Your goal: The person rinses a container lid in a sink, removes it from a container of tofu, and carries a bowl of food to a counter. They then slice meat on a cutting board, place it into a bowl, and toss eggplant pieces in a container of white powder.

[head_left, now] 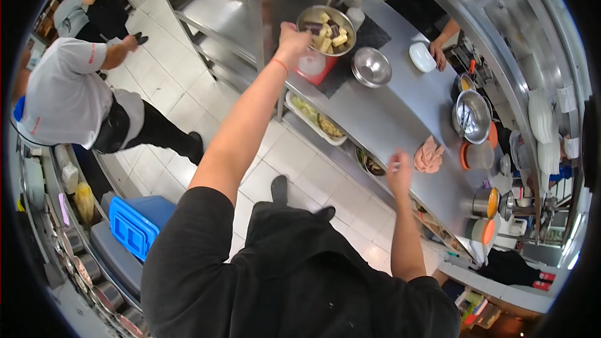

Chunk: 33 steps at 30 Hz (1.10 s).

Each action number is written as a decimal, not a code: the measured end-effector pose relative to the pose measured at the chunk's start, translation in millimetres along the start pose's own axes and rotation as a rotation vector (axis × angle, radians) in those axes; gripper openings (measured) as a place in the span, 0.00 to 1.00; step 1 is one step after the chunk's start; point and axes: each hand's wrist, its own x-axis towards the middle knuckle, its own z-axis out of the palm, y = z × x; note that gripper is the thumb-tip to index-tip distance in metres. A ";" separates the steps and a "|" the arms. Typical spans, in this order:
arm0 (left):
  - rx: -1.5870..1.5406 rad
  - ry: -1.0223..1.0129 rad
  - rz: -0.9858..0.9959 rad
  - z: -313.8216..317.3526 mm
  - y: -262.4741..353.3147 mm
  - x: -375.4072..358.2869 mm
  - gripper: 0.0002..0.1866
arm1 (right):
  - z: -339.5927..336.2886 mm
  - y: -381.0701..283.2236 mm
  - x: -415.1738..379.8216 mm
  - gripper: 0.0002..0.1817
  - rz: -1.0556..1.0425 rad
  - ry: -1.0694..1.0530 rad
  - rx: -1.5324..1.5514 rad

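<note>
My left hand (294, 42) grips the left rim of a metal bowl (326, 30) that holds pale yellow and dark purple chunks. Under it, partly covered, is a red item with a round clear top (311, 67). An empty-looking metal bowl (371, 67) stands on the counter to the right of it. My right hand (399, 174) is over the counter's near edge, its fingers curled and blurred by motion; whether it holds anything is not clear. Just right of that hand lies a crumpled pink cloth (429, 154).
A co-worker's hand (437, 55) is beside a white dish (422, 57) across the steel counter (400, 109). Metal pots (486, 203) stand at its right end. Another person (81, 97) walks at left, near a blue bin (133, 225). Food trays sit under the counter.
</note>
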 end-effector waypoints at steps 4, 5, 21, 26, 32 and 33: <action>0.032 -0.018 0.154 -7.9 2.7 -30.5 0.23 | 41.2 -30.9 -51.0 0.21 -0.264 -0.448 -0.048; 0.057 -0.032 0.184 -16.8 8.7 -53.8 0.21 | 47.5 -27.4 -58.4 0.21 -0.221 -0.531 -0.091; 0.026 0.495 -0.560 -128.1 -514.8 -395.9 0.07 | 116.8 423.1 161.3 0.21 0.003 0.070 -0.222; -0.176 0.327 -0.692 -70.9 -597.4 -417.0 0.15 | 149.3 459.7 219.2 0.25 0.156 -0.247 -0.157; -0.218 0.204 -0.655 -43.1 -576.3 -392.9 0.12 | 167.5 429.2 217.4 0.37 0.123 -0.340 -0.325; -0.202 0.189 -0.614 -42.5 -571.8 -391.8 0.13 | 167.8 426.3 218.8 0.38 0.113 -0.324 -0.374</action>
